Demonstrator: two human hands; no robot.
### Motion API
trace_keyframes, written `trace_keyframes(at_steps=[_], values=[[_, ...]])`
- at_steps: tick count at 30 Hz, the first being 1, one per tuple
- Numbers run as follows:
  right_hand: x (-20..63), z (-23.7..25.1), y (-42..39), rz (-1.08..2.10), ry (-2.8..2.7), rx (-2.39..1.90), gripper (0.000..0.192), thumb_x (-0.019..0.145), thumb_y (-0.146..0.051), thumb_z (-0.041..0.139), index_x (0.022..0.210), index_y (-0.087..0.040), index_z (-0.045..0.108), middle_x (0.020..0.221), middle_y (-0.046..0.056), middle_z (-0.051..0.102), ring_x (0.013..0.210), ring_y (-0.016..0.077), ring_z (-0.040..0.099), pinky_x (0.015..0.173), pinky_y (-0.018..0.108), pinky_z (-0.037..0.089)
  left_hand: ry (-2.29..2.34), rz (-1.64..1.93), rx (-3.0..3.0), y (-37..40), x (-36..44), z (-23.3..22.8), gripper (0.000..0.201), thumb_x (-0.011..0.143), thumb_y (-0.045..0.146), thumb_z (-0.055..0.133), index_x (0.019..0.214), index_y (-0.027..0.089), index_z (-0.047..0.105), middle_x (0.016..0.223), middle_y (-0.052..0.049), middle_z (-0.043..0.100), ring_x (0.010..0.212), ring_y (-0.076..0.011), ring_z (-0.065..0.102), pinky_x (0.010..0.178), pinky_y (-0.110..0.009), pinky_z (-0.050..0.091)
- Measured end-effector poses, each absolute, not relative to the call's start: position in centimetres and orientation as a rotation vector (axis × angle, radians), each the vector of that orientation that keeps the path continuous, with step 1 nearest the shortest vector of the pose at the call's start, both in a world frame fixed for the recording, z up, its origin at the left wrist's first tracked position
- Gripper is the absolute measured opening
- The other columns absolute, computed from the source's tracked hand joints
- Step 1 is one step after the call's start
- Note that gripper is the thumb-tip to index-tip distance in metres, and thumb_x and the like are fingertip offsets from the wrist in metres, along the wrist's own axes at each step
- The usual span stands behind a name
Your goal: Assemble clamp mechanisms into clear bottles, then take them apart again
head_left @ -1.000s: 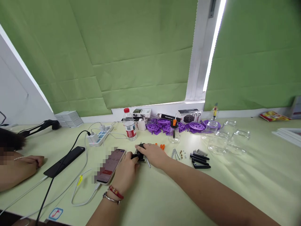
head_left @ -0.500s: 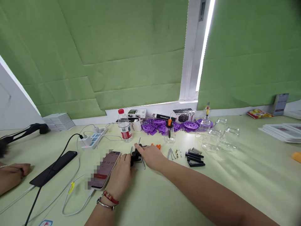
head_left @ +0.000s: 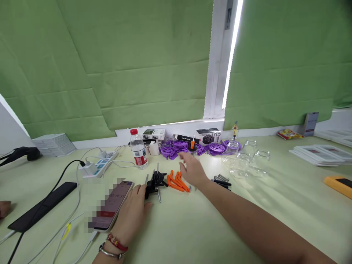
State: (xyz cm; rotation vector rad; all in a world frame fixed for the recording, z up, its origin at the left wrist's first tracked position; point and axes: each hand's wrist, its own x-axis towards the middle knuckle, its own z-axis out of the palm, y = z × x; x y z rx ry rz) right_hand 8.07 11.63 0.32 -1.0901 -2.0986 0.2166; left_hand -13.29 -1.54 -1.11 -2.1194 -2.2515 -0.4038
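My left hand [head_left: 134,206] lies on the table between a phone [head_left: 114,205] and a cluster of black parts with thin metal rods [head_left: 157,179]. Its fingers are stretched forward, thumb apart, and the fingertips seem to touch the cluster's left end. My right hand [head_left: 194,170] is over the table with its fingers apart and nothing visible in them. Just left of it are several orange bent pieces [head_left: 177,182]. Beyond its fingers stands an orange-and-black screwdriver-like tool [head_left: 192,146], its lower part hidden. My right hand partly covers some metal screws.
Purple slotted plastic pieces [head_left: 180,146] lie along the back, near a bottle [head_left: 139,151] and boxes [head_left: 207,136]. Clear glass-like cups [head_left: 243,165] stand to the right, behind black tools [head_left: 222,182]. A power strip [head_left: 101,165] and cables are at left.
My right hand has left the black cluster and moved right, uncovering the orange pieces. My left hand stays beside the cluster. The view has turned slightly right.
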Motion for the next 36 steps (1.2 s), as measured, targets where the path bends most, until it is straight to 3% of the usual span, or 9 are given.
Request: trace_keyframes(at_steps=[2, 5, 8, 11, 15, 19, 26, 30, 36], values=[[9.4, 0.6, 13.1, 0.155, -1.833, -1.159, 0.042, 0.085, -0.024, 0.045, 0.125, -0.012, 0.041, 0.121, 0.015, 0.051, 0.112, 0.0246, 0.047, 0.092, 0.036, 0.040, -2.223, -0.422, -2.121, -1.4, -13.5, -1.4, 0.044, 0.076, 0.021, 0.051, 0.120, 0.015, 0.048, 0.123, -0.014, 0.050, 0.116, -0.0285, 0.047, 0.098, -0.043, 0.037], [10.8, 0.4, 15.7, 0.256, -1.593, -1.414, 0.073, 0.074, -0.037, 0.061, 0.134, -0.014, 0.028, 0.135, 0.018, 0.038, 0.124, 0.0320, 0.035, 0.097, 0.044, 0.036, -2.142, -0.492, -2.102, -1.3, -13.9, -2.1, 0.045, 0.077, 0.024, 0.050, 0.121, 0.014, 0.046, 0.127, -0.015, 0.047, 0.120, -0.0299, 0.043, 0.100, -0.044, 0.037], [11.3, -0.6, 17.9, 0.486, -1.637, -1.583, 0.093, 0.057, -0.043, 0.074, 0.134, -0.015, 0.031, 0.132, 0.018, 0.044, 0.121, 0.0363, 0.038, 0.091, 0.047, 0.040, -2.062, -0.566, -2.077, -1.1, -14.2, -2.7, 0.044, 0.080, 0.028, 0.047, 0.122, 0.016, 0.044, 0.129, -0.014, 0.044, 0.120, -0.0303, 0.043, 0.099, -0.045, 0.038], [11.2, -1.6, 19.1, 0.687, -1.707, -1.571, 0.072, 0.056, -0.039, 0.075, 0.118, -0.015, 0.048, 0.110, 0.013, 0.060, 0.099, 0.0285, 0.056, 0.077, 0.037, 0.046, -2.003, -0.626, -2.068, -0.9, -14.5, -3.1, 0.042, 0.083, 0.032, 0.045, 0.123, 0.017, 0.042, 0.130, -0.014, 0.044, 0.120, -0.0300, 0.043, 0.099, -0.046, 0.038], [11.2, -1.2, 19.1, 0.667, -1.694, -1.530, 0.047, 0.063, -0.032, 0.070, 0.104, -0.015, 0.055, 0.100, 0.009, 0.063, 0.088, 0.0224, 0.059, 0.072, 0.030, 0.045, -1.948, -0.740, -2.031, -0.7, -14.4, -2.4, 0.043, 0.085, 0.037, 0.045, 0.123, 0.018, 0.041, 0.130, -0.015, 0.043, 0.121, -0.0303, 0.042, 0.101, -0.048, 0.037], [11.5, 1.6, 16.5, 0.535, -1.783, -1.398, 0.043, 0.068, -0.033, 0.068, 0.105, -0.018, 0.056, 0.095, 0.005, 0.064, 0.087, 0.0208, 0.058, 0.073, 0.030, 0.042, -1.863, -0.942, -2.052, -1.0, -12.7, -0.4, 0.046, 0.084, 0.040, 0.048, 0.125, 0.019, 0.040, 0.132, -0.016, 0.043, 0.125, -0.0305, 0.040, 0.103, -0.048, 0.034], [10.5, 2.8, 4.9, 0.254, -2.206, -1.128, 0.043, 0.062, -0.051, 0.070, 0.085, -0.017, 0.059, 0.079, 0.006, 0.062, 0.074, 0.0219, 0.054, 0.070, 0.033, 0.039, -1.902, -1.569, -2.433, -1.0, -4.7, 3.2, 0.076, 0.079, 0.039, 0.059, 0.140, 0.024, 0.016, 0.136, -0.014, 0.042, 0.120, -0.0258, 0.047, 0.097, -0.039, 0.042], [12.4, 1.3, 2.2, 0.724, -2.122, -1.010, 0.037, 0.067, -0.050, 0.067, 0.083, -0.018, 0.059, 0.075, 0.002, 0.062, 0.064, 0.0154, 0.053, 0.060, 0.026, 0.039, -2.116, -1.898, -2.478, 0.6, -2.3, 4.8, 0.038, 0.078, 0.041, 0.059, 0.109, 0.019, 0.052, 0.087, -0.004, 0.065, 0.075, -0.0174, 0.063, 0.070, -0.029, 0.050], [17.2, 0.2, 6.0, 1.483, -1.300, -1.103, 0.052, 0.080, -0.062, 0.044, 0.066, -0.015, 0.057, 0.058, 0.002, 0.058, 0.046, 0.0089, 0.044, 0.046, 0.022, 0.033, -2.262, -2.797, -2.407, 2.2, -2.1, 5.4, 0.032, 0.071, 0.034, 0.065, 0.097, 0.018, 0.054, 0.071, 0.000, 0.063, 0.054, -0.0157, 0.063, 0.051, -0.028, 0.050]])
